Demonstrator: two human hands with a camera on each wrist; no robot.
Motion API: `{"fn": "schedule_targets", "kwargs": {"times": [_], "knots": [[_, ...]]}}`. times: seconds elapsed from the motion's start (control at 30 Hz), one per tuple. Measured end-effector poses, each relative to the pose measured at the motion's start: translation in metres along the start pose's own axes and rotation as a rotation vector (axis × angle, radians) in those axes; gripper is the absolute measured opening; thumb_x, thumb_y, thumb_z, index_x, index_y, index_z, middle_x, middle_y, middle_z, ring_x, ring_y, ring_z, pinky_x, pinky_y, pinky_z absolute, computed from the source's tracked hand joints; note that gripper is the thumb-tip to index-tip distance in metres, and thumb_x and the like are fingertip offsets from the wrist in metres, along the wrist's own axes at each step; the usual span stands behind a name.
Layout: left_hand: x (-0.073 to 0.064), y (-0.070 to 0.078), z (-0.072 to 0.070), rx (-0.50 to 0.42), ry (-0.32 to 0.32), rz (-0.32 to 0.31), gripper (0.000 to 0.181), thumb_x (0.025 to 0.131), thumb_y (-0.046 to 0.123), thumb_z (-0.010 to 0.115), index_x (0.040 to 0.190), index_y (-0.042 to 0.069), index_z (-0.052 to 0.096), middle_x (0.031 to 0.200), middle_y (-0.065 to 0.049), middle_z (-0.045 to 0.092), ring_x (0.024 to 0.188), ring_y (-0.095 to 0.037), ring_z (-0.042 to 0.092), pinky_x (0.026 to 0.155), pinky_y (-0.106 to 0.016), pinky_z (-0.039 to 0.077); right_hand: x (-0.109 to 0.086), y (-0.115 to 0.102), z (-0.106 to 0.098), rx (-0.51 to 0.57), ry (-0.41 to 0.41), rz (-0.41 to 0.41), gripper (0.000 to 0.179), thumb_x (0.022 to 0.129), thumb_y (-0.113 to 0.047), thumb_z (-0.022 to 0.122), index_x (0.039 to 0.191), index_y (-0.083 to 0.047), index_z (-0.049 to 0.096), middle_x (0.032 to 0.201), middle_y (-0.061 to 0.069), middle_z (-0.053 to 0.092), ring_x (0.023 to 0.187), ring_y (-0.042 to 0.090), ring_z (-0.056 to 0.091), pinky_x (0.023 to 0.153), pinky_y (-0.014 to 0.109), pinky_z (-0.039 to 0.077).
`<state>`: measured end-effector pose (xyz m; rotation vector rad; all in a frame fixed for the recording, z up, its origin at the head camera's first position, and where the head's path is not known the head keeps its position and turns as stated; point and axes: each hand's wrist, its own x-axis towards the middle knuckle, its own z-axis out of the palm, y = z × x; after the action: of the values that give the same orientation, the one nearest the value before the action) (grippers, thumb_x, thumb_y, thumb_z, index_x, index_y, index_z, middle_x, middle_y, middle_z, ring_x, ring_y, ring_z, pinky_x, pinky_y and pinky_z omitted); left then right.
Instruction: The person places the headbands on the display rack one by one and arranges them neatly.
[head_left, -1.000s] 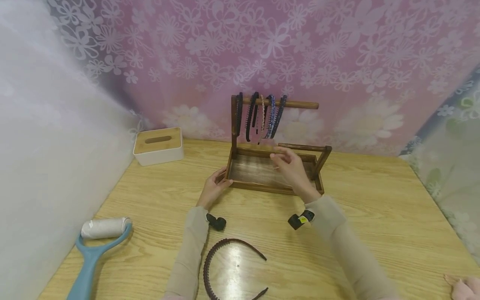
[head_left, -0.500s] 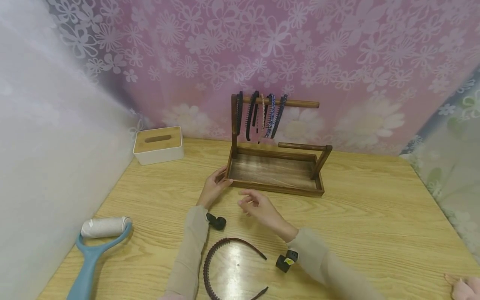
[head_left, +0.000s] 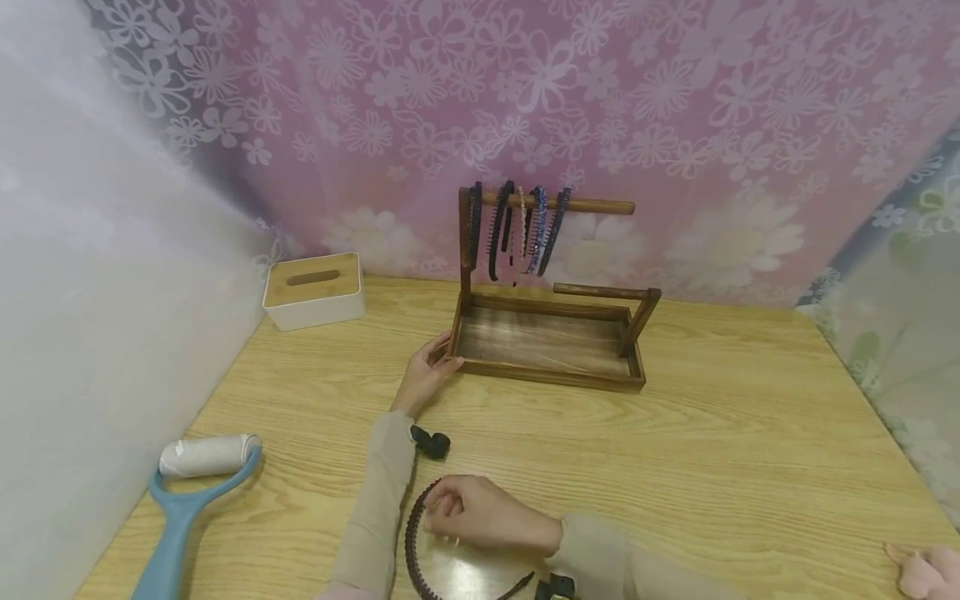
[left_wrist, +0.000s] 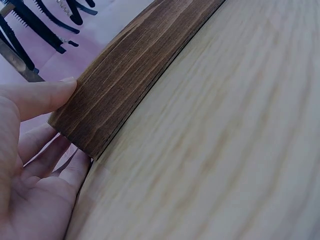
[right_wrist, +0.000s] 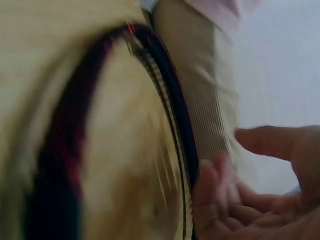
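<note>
A wooden headband stand (head_left: 551, 379) with a shallow tray base and two bars stands at the back of the table. My left hand (head_left: 426, 377) holds its front left corner; in the left wrist view the thumb (left_wrist: 57, 95) lies at the top edge and the fingers are partly hidden behind the corner. A dark toothed headband (head_left: 414, 546) lies near the table's front. Over its upper part is my right hand (head_left: 487, 512), covering some of the band. In the right wrist view the thumb (right_wrist: 270, 141) is apart from the fingers, whose tips are right beside the headband (right_wrist: 172, 95).
Several headbands (head_left: 538, 229) hang from the stand's upper bar, toward its left end. A white tissue box (head_left: 315, 312) with a wooden lid is at the back left. A blue-handled lint roller (head_left: 206, 457) lies at left. Something pink (head_left: 926, 573) lies at the lower right.
My right hand has come from above the stand's tray down toward the front of the table, to the dark headband. My left hand has stayed at the stand's corner.
</note>
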<state>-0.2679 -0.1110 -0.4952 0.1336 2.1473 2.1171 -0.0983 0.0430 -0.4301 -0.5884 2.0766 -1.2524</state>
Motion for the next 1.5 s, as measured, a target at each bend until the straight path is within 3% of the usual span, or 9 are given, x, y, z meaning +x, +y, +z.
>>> {"fn": "schedule_targets", "kwargs": {"times": [0.17,0.37,0.6,0.73,0.83,0.97,1.1,1.3,1.5], "knots": [[-0.002,0.004,0.000,-0.014,-0.007,-0.006,0.064,0.092,0.006,0.066,0.149,0.003,0.037,0.157,-0.015,0.032,0.144,-0.032,0.034,0.120,-0.035,0.037,-0.012,-0.003,0.022,-0.168,-0.108,0.016,0.030,0.085,-0.023,0.074,0.107,-0.006,0.064,0.072,-0.013,0.063,0.065,-0.005,0.055,0.066,0.010,0.048],[-0.003,0.006,0.000,-0.018,-0.010,-0.009,0.064,0.092,0.005,0.066,0.150,0.003,0.036,0.157,-0.014,0.032,0.145,-0.032,0.034,0.121,-0.035,0.035,-0.015,-0.003,0.040,-0.293,-0.059,0.073,0.030,0.083,-0.026,0.078,0.105,-0.012,0.064,0.065,-0.015,0.059,0.056,-0.003,0.052,0.059,0.010,0.047],[-0.001,0.002,0.001,-0.006,0.001,0.000,0.064,0.092,0.005,0.066,0.149,0.004,0.037,0.157,-0.013,0.032,0.144,-0.031,0.034,0.120,-0.034,0.036,-0.015,-0.007,0.046,-0.387,-0.031,0.096,0.025,0.081,-0.022,0.077,0.102,-0.013,0.066,0.062,-0.015,0.059,0.056,-0.004,0.052,0.058,0.010,0.046],[0.000,0.001,0.001,-0.004,-0.003,-0.004,0.065,0.091,0.004,0.066,0.149,0.004,0.037,0.158,-0.013,0.030,0.145,-0.032,0.034,0.120,-0.034,0.036,-0.018,-0.008,0.042,-0.292,-0.005,0.095,0.023,0.077,-0.016,0.074,0.099,-0.014,0.066,0.061,-0.014,0.057,0.054,-0.003,0.052,0.055,0.011,0.047],[0.000,0.001,0.001,-0.002,-0.004,0.000,0.065,0.092,0.005,0.066,0.150,0.004,0.037,0.158,-0.012,0.030,0.145,-0.032,0.033,0.121,-0.035,0.035,-0.021,-0.008,0.036,-0.224,0.027,0.048,0.022,0.075,-0.014,0.071,0.096,-0.015,0.066,0.060,-0.015,0.056,0.053,-0.002,0.053,0.057,0.012,0.048],[-0.001,0.001,0.001,-0.001,0.000,-0.001,0.064,0.092,0.006,0.067,0.149,0.005,0.038,0.158,-0.011,0.031,0.144,-0.031,0.034,0.121,-0.033,0.036,-0.024,-0.011,0.026,-0.231,0.077,-0.044,0.021,0.075,-0.016,0.071,0.095,-0.015,0.065,0.059,-0.018,0.057,0.053,-0.005,0.052,0.065,0.010,0.046],[-0.001,0.001,0.001,-0.010,-0.002,-0.003,0.065,0.091,0.006,0.067,0.149,0.005,0.037,0.158,-0.010,0.030,0.144,-0.030,0.035,0.120,-0.033,0.036,-0.027,-0.014,0.016,-0.207,0.127,-0.079,0.021,0.074,-0.017,0.072,0.094,-0.014,0.065,0.061,-0.019,0.059,0.053,-0.008,0.050,0.066,0.009,0.044],[0.000,-0.001,0.000,-0.004,-0.007,0.007,0.065,0.091,0.007,0.068,0.149,0.005,0.038,0.158,-0.011,0.031,0.145,-0.031,0.034,0.121,-0.033,0.036,-0.032,-0.022,-0.003,-0.108,0.201,-0.103,0.025,0.077,-0.016,0.071,0.100,-0.010,0.066,0.070,-0.010,0.067,0.052,-0.004,0.052,0.052,0.012,0.047],[0.001,-0.002,0.000,0.008,-0.001,0.012,0.065,0.091,0.008,0.068,0.149,0.005,0.039,0.158,-0.011,0.032,0.145,-0.031,0.034,0.120,-0.035,0.036,-0.037,-0.023,-0.021,0.017,0.253,-0.081,0.030,0.083,-0.016,0.069,0.110,-0.005,0.065,0.083,0.005,0.074,0.066,0.005,0.063,0.058,0.018,0.054]]}}
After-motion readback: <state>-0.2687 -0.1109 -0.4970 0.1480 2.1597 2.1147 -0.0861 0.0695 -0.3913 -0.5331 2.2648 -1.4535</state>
